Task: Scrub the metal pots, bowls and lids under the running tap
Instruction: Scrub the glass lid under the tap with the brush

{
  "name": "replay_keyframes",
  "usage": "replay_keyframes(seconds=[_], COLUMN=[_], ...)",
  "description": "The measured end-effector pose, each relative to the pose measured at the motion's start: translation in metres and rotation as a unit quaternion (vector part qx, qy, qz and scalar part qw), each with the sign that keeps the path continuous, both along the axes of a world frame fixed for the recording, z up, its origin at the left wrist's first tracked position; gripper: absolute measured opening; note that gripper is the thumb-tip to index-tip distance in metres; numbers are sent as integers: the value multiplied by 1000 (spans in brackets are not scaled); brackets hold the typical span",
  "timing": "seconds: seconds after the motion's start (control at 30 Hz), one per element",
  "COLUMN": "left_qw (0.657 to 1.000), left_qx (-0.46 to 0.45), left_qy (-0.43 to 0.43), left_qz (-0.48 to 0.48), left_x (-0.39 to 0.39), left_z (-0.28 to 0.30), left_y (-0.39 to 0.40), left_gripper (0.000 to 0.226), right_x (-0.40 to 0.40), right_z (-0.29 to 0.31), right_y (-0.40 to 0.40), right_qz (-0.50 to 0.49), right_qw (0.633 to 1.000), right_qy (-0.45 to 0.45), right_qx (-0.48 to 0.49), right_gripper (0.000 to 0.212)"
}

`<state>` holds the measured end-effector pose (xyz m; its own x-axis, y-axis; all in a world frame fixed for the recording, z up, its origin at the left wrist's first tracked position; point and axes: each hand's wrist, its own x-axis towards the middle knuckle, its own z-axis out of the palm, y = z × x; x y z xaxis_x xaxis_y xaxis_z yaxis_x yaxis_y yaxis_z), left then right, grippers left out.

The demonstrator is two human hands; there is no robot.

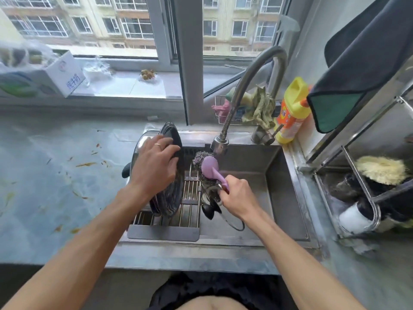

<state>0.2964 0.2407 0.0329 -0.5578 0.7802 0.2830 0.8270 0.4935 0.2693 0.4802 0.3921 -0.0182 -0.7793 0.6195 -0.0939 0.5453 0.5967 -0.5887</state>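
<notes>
A dark round lid (171,198) stands on edge on the drying rack (190,211) over the sink's left side. My left hand (154,166) grips its upper rim, fingers curled over the edge. Behind the lid a steel pot (139,148) with a black handle leans, mostly hidden. My right hand (237,195) holds the purple handle of a steel-wool scrubber (205,163), its head raised just under the tap head (220,144). No water stream is clearly visible. Dark utensils (210,209) lie under my right hand.
The sink basin (268,186) lies to the right. A yellow detergent bottle (290,110) and rags in a wire basket (257,106) stand behind the tap. A metal rack (368,186) with brushes sits right. The counter (55,175) on the left carries food scraps.
</notes>
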Motion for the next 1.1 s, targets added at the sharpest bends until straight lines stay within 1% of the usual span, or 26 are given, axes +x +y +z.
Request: replay_keyframes(seconds=[0.07,0.13,0.17,0.27,0.33,0.4,0.47,0.63,0.77,0.87,0.97,1.1], left_qw=[1000,997,994,987,986,983,980,970,967,967,964,958], left_qx=[14,31,42,67,70,75,87,105,128,137,151,162], left_qy=[-16,-66,-94,-144,-153,-164,-178,-217,-221,-214,-220,-235], left_qz=[14,32,38,27,18,9,-2,2,3,1,-7,-6], left_x=[-13,-21,-23,-25,-27,-29,-33,-35,-38,-39,-40,-39], left_z=[0,0,-2,-5,-5,-3,-4,-8,-10,-13,-17,-17], left_y=[-6,-13,-15,-20,-24,-28,-32,-35,-35,-36,-36,-36], left_gripper=[40,48,51,52,54,55,56,59,55,55,55,58], right_x=[-7,-19,-25,-50,-70,-88,-104,-125,-132,-134,-136,-143], right_z=[14,30,37,55,57,52,43,19,1,-4,-7,-11], right_y=[-10,-17,-17,-14,-11,-9,-11,-24,-33,-33,-30,-25], right_qz=[12,15,7,-45,-93,-132,-151,-165,-182,-203,-222,-208], right_qw=[1000,999,999,996,991,985,981,981,978,972,958,950], right_qy=[9,28,43,78,87,88,81,28,7,16,27,27], right_qx=[17,26,21,-7,-37,-73,-95,-94,-99,-116,-179,-233], right_gripper=[17,18,22,32,26,15,12,10,7,12,22,29])
